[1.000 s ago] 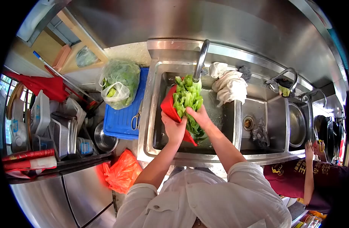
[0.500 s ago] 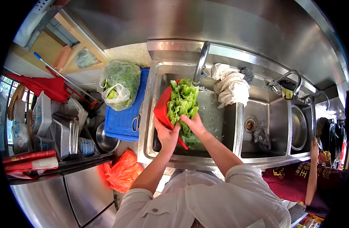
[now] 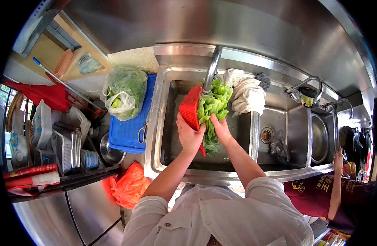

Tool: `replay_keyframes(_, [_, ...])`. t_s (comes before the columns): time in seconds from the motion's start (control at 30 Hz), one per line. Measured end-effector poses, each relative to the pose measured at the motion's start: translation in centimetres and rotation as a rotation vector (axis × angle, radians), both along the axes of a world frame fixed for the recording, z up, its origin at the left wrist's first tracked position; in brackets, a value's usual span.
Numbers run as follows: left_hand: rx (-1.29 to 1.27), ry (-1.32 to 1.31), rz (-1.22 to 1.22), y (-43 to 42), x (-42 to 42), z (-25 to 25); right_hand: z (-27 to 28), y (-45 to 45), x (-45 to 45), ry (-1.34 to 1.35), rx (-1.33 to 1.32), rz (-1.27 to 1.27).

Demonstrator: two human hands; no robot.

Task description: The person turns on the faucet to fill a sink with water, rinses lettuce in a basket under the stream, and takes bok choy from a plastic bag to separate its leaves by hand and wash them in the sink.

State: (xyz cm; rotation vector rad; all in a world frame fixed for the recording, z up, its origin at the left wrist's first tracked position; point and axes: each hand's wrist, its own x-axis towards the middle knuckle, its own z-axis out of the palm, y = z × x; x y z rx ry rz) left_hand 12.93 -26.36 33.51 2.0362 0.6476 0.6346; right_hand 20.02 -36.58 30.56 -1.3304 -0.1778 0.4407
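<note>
My left hand (image 3: 190, 136) is closed on the near end of a red plastic basket (image 3: 191, 107), which is tilted on its side over the left sink basin (image 3: 167, 139). Leafy green lettuce (image 3: 215, 104) fills the basket's right-facing opening. With its fingers closed on the lettuce, my right hand (image 3: 221, 129) presses the leaves from the near right side. Both hands' fingertips are partly hidden by leaves and basket. The curved faucet (image 3: 213, 67) reaches down in front of the basket's far end.
White cloths (image 3: 248, 95) lie on the divider to the right. A bag of greens (image 3: 125, 92) and scissors (image 3: 143, 132) rest on a blue lid (image 3: 125, 137) at left. An orange plastic bag (image 3: 130, 185) sits below. Another person's arm (image 3: 336, 184) is at right.
Both hands have moved a little to the right with the basket and lettuce. The basket has turned, so more of its perforated red outside shows.
</note>
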Motion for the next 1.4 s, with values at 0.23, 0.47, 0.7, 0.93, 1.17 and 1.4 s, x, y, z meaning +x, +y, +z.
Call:
replay_keyframes(0.23, [0.002, -0.007, -0.006, 0.0, -1.5, -0.4, -0.5, -0.1, -1.6, -0.053, 0.069, 0.002])
replay_keyframes(0.47, [-0.126, -0.161, -0.05, 1.4, -5.9, -1.9, -1.7, 1.7, -5.5, -0.144, 0.127, 0.066])
replay_keyframes(0.7, [-0.325, -0.269, -0.07, 1.6, -7.5, -1.1, -1.5, 2.3, -6.9, -0.237, 0.087, 0.122])
replay_keyframes(0.93, [-0.156, -0.199, -0.089, 0.8, -4.9, -1.9, -1.6, 0.6, -5.7, -0.172, 0.092, -0.021])
replay_keyframes(1.17, [-0.137, -0.169, -0.139, -0.4, -4.7, -1.9, -1.9, -1.0, -5.9, -0.116, 0.116, -0.067])
replay_keyframes(1.4, [-0.336, -0.242, -0.159, 0.2, -6.2, -0.9, -2.8, -0.2, -6.5, -0.128, 0.154, 0.055])
